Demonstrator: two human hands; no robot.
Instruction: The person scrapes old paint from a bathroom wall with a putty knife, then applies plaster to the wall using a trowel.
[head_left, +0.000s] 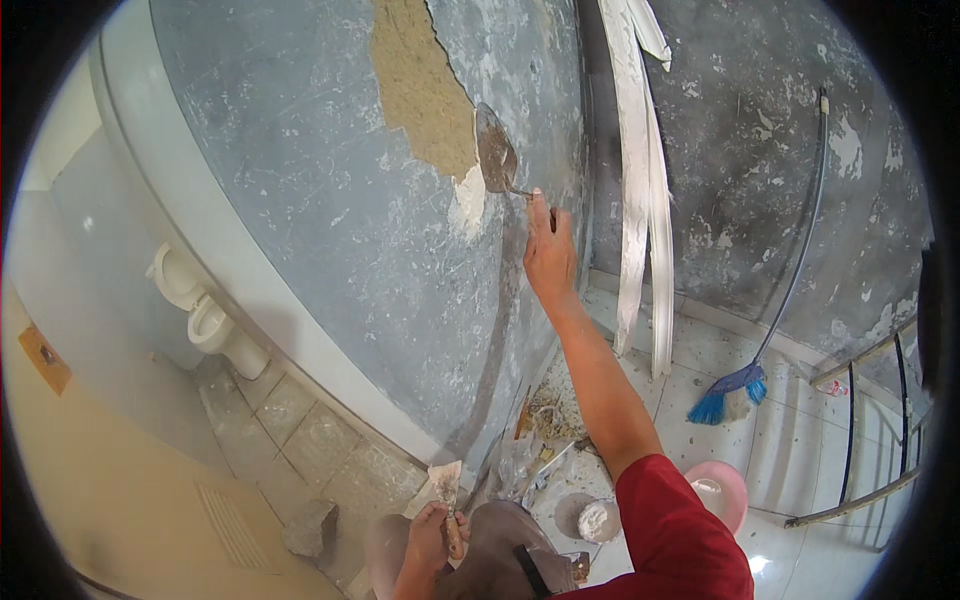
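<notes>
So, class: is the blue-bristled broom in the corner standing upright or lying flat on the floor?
Upright but tilted: the broom leans against the grey wall, bristles down on the tiled floor.

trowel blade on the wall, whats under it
The trowel, held in the right hand, lies against the grey wall beside a brown bare patch and white filler. The surface beneath the blade is hidden.
</notes>
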